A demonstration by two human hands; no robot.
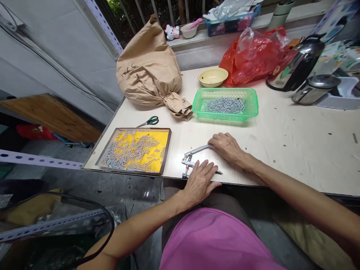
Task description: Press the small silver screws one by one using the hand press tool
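Note:
A silver metal hand-lever tool with two arms and a small spring lies near the table's front edge. My left hand rests flat over its lower arm, fingers stretched out. The fingers of my right hand curl over the end of its upper lever. Left of the tool, a shallow tray with a yellow lining holds many small silver metal pieces, too small to name. More such pieces lie in a green plastic basket beyond my hands.
Green-handled scissors lie behind the tray. A tied brown paper sack stands at the back left. Behind the basket are a cream bowl and a red plastic bag. A kettle and a metal cup stand at the right.

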